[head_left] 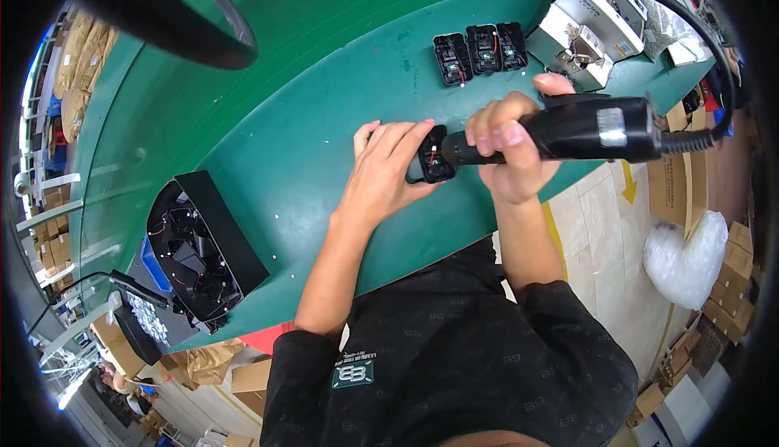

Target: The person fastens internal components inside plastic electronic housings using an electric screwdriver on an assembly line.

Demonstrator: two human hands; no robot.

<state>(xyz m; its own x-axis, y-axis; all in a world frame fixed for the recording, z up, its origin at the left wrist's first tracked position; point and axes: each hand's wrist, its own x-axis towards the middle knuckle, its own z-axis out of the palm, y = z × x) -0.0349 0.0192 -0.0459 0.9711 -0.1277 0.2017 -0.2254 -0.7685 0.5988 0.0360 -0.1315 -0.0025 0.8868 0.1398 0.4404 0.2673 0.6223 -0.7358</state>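
Note:
My left hand [389, 163] is closed around one side of a small black plastic housing [436, 157], pressing it against the green work table [324, 179]. Red wire and a bit of circuit board show inside the housing. In my right hand [514, 147] is a black electric screwdriver [596, 129], fingers wrapped round its body. Its narrow end points left and reaches the housing's right side; the bit's tip is hidden. Beyond my right hand, three similar housings [484, 49] lie side by side with their insides showing.
At the far right stand white cartons [592, 29] with small metal parts. A thick black cable [722, 82] arcs from the screwdriver's rear. On the left sits a black bin [235, 240] full of black parts, beside another screwdriver-like tool [139, 289]. Green belt [308, 1] runs behind the table.

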